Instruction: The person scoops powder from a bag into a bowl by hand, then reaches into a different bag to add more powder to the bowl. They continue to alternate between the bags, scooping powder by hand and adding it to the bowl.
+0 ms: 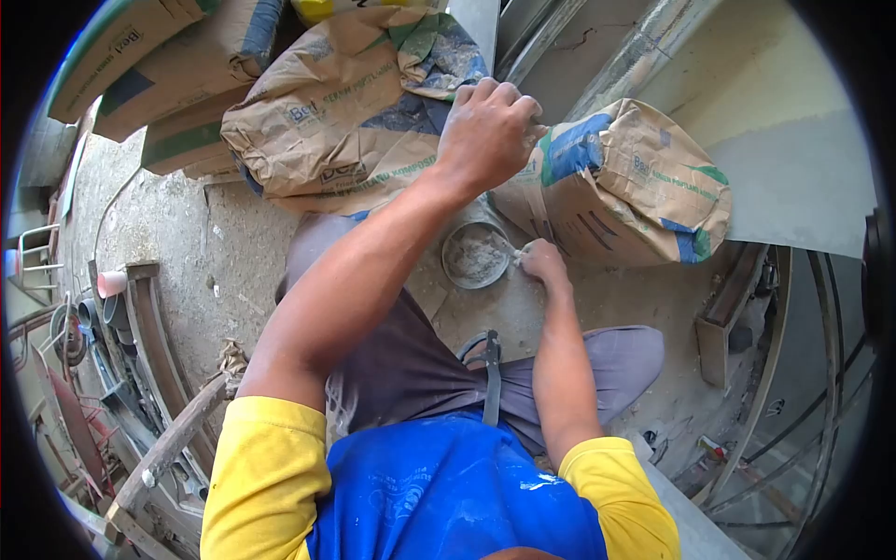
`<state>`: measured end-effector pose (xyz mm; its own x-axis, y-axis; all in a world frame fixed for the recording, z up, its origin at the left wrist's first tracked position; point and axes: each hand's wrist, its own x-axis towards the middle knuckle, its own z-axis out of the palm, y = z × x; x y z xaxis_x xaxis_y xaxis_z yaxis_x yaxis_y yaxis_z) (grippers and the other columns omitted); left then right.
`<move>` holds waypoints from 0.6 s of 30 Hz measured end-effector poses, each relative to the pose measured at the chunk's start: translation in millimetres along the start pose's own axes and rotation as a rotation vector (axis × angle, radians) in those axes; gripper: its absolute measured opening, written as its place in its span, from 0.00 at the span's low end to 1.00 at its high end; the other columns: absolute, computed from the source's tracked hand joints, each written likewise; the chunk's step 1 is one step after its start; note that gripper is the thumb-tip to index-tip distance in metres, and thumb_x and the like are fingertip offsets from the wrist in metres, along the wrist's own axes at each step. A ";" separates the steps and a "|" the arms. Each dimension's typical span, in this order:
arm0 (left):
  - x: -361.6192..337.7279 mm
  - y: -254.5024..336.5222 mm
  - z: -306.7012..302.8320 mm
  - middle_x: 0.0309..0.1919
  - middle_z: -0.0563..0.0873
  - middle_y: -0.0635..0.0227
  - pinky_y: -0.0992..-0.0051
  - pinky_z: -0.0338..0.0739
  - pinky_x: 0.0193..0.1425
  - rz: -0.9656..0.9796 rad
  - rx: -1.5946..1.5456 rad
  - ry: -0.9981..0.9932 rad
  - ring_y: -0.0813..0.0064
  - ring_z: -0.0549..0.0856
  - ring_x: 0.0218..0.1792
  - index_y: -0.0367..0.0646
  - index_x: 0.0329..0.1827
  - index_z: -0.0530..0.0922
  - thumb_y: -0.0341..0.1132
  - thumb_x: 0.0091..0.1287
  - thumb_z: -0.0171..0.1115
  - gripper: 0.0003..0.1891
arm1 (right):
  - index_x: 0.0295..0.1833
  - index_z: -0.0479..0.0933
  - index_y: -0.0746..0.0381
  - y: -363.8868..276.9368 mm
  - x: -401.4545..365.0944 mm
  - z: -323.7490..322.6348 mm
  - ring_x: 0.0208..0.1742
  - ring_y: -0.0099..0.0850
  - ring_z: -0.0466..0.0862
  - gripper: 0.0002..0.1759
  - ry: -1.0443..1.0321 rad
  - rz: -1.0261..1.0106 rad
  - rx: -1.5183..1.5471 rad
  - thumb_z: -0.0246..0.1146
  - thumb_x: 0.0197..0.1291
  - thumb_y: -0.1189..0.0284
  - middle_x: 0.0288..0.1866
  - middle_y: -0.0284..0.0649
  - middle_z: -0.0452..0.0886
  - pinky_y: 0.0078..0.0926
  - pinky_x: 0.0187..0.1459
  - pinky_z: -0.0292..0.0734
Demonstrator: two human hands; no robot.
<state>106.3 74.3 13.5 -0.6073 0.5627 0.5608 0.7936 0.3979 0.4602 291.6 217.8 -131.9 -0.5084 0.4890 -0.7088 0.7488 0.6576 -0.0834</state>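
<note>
Above the round grey container of pale powder (476, 255), the left hand (487, 133) is turning its back to the camera, hiding its palm and anything inside it. Just right of the container, the right hand (545, 262) is concealing its own fingertips. Below the container, grey trousers (392, 359) are covering most of a sandalled foot (481, 349). Far above-left, stacked brown paper sacks (177, 79) are running past the blacked-out border; a yellow item (322, 8) is being cut off by the top edge.

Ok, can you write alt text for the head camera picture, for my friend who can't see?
A person's right hand is beside a bucket of grey stuff; the left hand is raised between two big paper bags.
</note>
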 end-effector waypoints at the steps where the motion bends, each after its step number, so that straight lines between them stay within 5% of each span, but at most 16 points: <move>1: -1.5 0.5 3.8 0.38 0.83 0.66 0.64 0.69 0.57 -0.012 -0.007 -0.006 0.63 0.80 0.49 0.47 0.43 0.84 0.45 0.61 0.69 0.13 | 0.50 0.84 0.62 -5.6 -1.6 7.4 0.56 0.52 0.83 0.15 -0.011 0.007 -0.008 0.63 0.58 0.70 0.52 0.55 0.84 0.45 0.55 0.78; 4: -2.9 3.0 11.0 0.39 0.83 0.66 0.64 0.66 0.60 0.056 0.028 -0.056 0.64 0.79 0.50 0.46 0.41 0.84 0.42 0.59 0.68 0.12 | 0.48 0.84 0.65 -19.9 4.4 28.7 0.56 0.51 0.83 0.14 0.175 0.070 -0.018 0.58 0.61 0.73 0.52 0.55 0.84 0.46 0.56 0.79; 8: -5.4 2.9 14.8 0.39 0.83 0.65 0.64 0.63 0.62 0.049 0.029 -0.083 0.65 0.78 0.52 0.46 0.38 0.85 0.40 0.59 0.67 0.09 | 0.46 0.85 0.65 -26.6 22.0 62.0 0.54 0.49 0.85 0.14 0.165 -0.007 -0.147 0.55 0.63 0.74 0.49 0.55 0.85 0.45 0.54 0.81; 13: -3.1 -4.8 17.5 0.39 0.83 0.65 0.62 0.60 0.63 0.023 0.092 -0.051 0.66 0.78 0.52 0.46 0.36 0.85 0.40 0.60 0.65 0.09 | 0.40 0.86 0.64 -27.9 24.4 99.8 0.46 0.50 0.87 0.18 0.155 -0.341 -0.306 0.50 0.67 0.69 0.43 0.54 0.86 0.45 0.50 0.82; 18: -1.4 -8.4 18.1 0.39 0.84 0.65 0.61 0.58 0.64 0.012 0.134 -0.053 0.66 0.78 0.53 0.46 0.36 0.86 0.39 0.60 0.64 0.08 | 0.39 0.86 0.66 -34.3 23.7 98.5 0.45 0.51 0.87 0.20 0.197 -0.288 -0.210 0.49 0.67 0.68 0.42 0.55 0.85 0.46 0.49 0.82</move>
<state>101.1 83.3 -3.6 -0.5981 0.6041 0.5266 0.8004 0.4822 0.3561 295.8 150.3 -214.8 -0.7717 0.3545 -0.5280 0.4709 0.8765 -0.0998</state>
